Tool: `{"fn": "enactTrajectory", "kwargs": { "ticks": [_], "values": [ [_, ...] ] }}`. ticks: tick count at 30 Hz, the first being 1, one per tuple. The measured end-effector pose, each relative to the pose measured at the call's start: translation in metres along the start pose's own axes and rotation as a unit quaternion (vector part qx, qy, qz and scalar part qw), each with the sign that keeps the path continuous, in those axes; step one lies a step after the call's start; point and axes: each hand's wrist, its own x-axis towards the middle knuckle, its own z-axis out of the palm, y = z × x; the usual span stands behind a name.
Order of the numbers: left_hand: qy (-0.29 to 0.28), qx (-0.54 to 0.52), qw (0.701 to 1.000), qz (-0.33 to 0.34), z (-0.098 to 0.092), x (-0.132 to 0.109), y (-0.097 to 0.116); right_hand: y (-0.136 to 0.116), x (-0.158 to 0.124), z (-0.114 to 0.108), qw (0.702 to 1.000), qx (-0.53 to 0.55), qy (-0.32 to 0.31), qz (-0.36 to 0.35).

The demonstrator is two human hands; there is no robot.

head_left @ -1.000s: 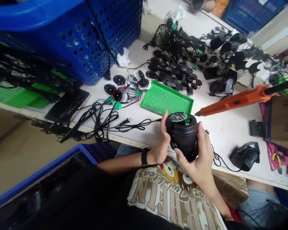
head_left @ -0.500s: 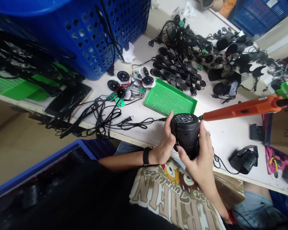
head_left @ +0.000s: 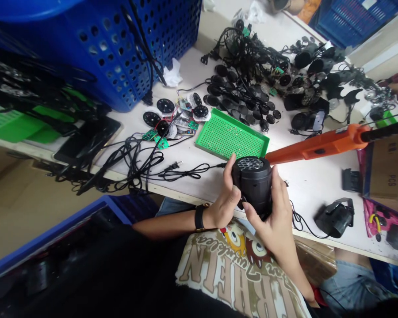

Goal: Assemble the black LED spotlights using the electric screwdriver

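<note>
Between my two hands at the table's front edge is a black stage light (head_left: 256, 187), held upright with its honeycomb lens face up. My left hand (head_left: 226, 199) presses against its left side, the fingers partly behind it. My right hand (head_left: 276, 207) grips the right side, with the thumb across the front. An orange electric screwdriver (head_left: 321, 145) lies beyond the light, its tip hidden behind the housing. Just behind the light is a shallow green perforated tray (head_left: 232, 136) holding tiny screws. A looped power cord (head_left: 194, 171) with a plug lies left of the light.
Lens discs with boards (head_left: 175, 115) and tangled cables (head_left: 132, 163) lie to the left, by a tall blue basket (head_left: 119, 57). A heap of black parts (head_left: 252, 84) spreads across the back. At right are another black light (head_left: 335, 218) and a cardboard box (head_left: 389, 176).
The orange screwdriver has shifted left and slightly down, its tip passing behind the light. Both hands keep their hold on the light. The whole view has shifted slightly.
</note>
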Motion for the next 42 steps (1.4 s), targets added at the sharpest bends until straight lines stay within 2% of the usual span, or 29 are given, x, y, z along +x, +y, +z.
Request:
{"fn": "enactTrajectory", "kwargs": {
  "ticks": [4, 6, 12, 19, 21, 26, 29, 32, 34, 36, 38, 42],
  "values": [
    [-0.045, 0.034, 0.998, 0.008, -0.006, 0.0, -0.001, 0.001, 0.002, -0.003, 0.999, -0.016, -0.027, -0.009],
    [-0.049, 0.048, 0.998, 0.004, -0.007, -0.001, 0.0, 0.002, 0.003, -0.005, 0.999, -0.02, -0.039, -0.016],
    [0.036, 0.025, 0.999, -0.027, 0.0, 0.001, 0.003, 0.001, 0.003, -0.008, 0.996, -0.023, -0.083, -0.01],
    [0.084, -0.043, 0.994, -0.055, 0.005, 0.003, 0.01, -0.003, -0.001, 0.005, 0.997, -0.033, -0.07, -0.003],
    [0.088, -0.05, 0.993, -0.059, 0.003, 0.004, 0.011, -0.003, -0.002, 0.008, 0.997, -0.032, -0.072, 0.004],
    [0.053, -0.059, 0.993, -0.088, 0.001, 0.008, 0.014, 0.0, 0.001, 0.012, 0.995, 0.003, -0.098, 0.003],
    [0.111, -0.053, 0.981, -0.149, 0.004, 0.013, 0.017, 0.003, 0.006, 0.008, 0.99, 0.05, -0.131, -0.029],
    [0.18, -0.07, 0.962, -0.194, 0.009, 0.02, 0.023, 0.01, 0.013, -0.004, 0.972, 0.169, -0.161, -0.021],
    [0.192, -0.074, 0.956, -0.209, 0.009, 0.026, 0.028, 0.016, 0.015, -0.014, 0.957, 0.263, -0.12, 0.011],
    [0.185, -0.087, 0.951, -0.232, 0.008, 0.032, 0.033, 0.023, 0.015, -0.021, 0.944, 0.326, -0.051, 0.025],
    [0.173, -0.107, 0.944, -0.26, 0.005, 0.038, 0.038, 0.029, 0.014, -0.023, 0.938, 0.347, -0.014, -0.004],
    [0.155, -0.111, 0.929, -0.317, 0.0, 0.043, 0.044, 0.038, 0.015, -0.011, 0.949, 0.3, -0.007, -0.097]
  ]
}}
